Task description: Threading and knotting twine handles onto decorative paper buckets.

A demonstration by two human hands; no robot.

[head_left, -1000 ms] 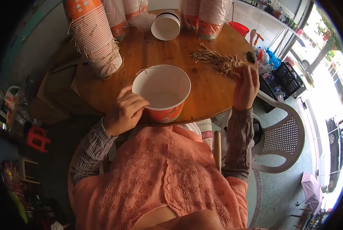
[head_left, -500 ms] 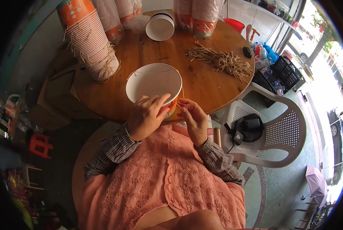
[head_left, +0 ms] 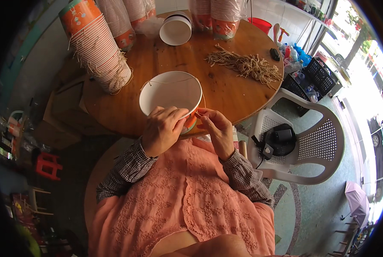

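A white-lined paper bucket with an orange patterned outside stands at the near edge of the round wooden table. Its near rim is gripped by my left hand, fingers over the edge and thumb toward the outer wall. On the bucket's right side, my right hand pinches the end of a thin tan cord close to the wall. The cord runs up past the rim and across the bucket's mouth to its left side. Whether the cord's end passes through the wall is hidden by my fingers.
A pile of loose tan cords lies on the table's right side. Leaning at the left is a tall stack of corded buckets. More buckets stand at the back, some bagged. A white plastic chair holds a black device.
My right hand has moved slightly closer to the bucket's wall with the cord end. My left hand keeps its grip on the rim.
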